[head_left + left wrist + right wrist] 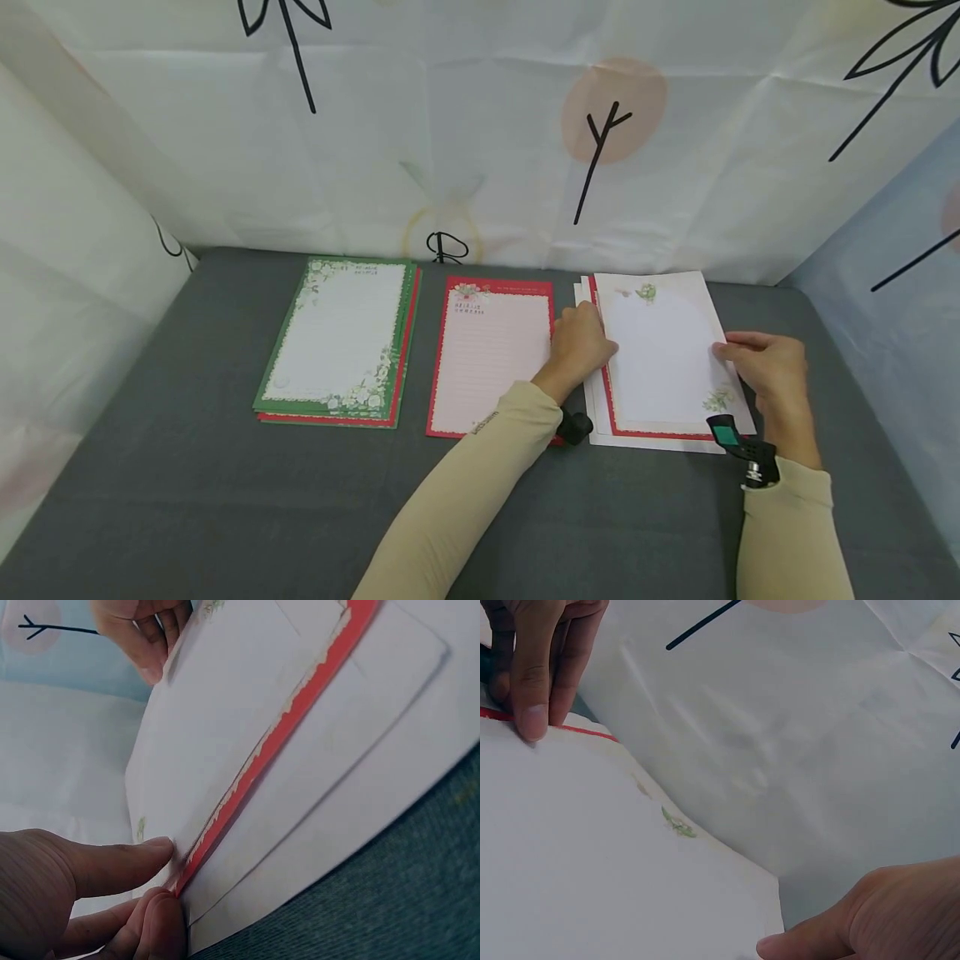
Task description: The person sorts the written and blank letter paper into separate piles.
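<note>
On the right lies a stack of letter paper, topped by a white sheet (660, 358) with small green plant prints. Beneath it shows a red-bordered sheet (251, 774), then more white sheets (360, 802) at the bottom. My left hand (581, 342) pinches the stack's left edge, thumb above and fingers at the red border. At the opposite edge my right hand (772, 367) pinches the white top sheet, thumb on its face; its fingers under the paper are hidden. A pink sheet with a red border (487, 358) lies just left of my left hand.
At the left is a pile of green-bordered sheets (333, 333) with red edges showing between. Everything lies on a dark grey cloth-covered table (225, 517). A white printed curtain (480, 108) hangs behind the table and at its sides.
</note>
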The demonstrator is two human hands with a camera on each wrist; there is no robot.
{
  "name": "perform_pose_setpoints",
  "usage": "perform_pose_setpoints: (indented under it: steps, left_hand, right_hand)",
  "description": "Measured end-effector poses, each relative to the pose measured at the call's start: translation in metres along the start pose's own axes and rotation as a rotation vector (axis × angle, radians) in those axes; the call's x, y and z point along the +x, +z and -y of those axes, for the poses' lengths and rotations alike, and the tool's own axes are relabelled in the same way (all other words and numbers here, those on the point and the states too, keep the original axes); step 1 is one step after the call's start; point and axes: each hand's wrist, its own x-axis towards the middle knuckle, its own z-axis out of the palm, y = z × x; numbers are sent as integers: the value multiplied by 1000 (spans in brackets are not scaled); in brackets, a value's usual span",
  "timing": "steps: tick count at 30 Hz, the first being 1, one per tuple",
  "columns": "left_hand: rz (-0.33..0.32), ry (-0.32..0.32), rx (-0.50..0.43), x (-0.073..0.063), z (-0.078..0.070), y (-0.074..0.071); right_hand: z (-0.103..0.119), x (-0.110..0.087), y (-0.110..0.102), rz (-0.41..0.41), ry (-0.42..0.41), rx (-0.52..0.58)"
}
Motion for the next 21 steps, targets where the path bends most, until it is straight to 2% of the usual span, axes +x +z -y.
perform_pose_setpoints:
  steps: [7,14,21]
  left_hand:
    - [6,4,-43,-3,0,-2]
    - [26,11,-206,-9,8,-11]
    - [11,115,-358,-17,27,-28]
  right_hand:
    - [1,-1,-1,-50,-7,-1]
    - [3,-1,-2,-99,-35,-4]
    - [-5,12,6,-113,-117,-48]
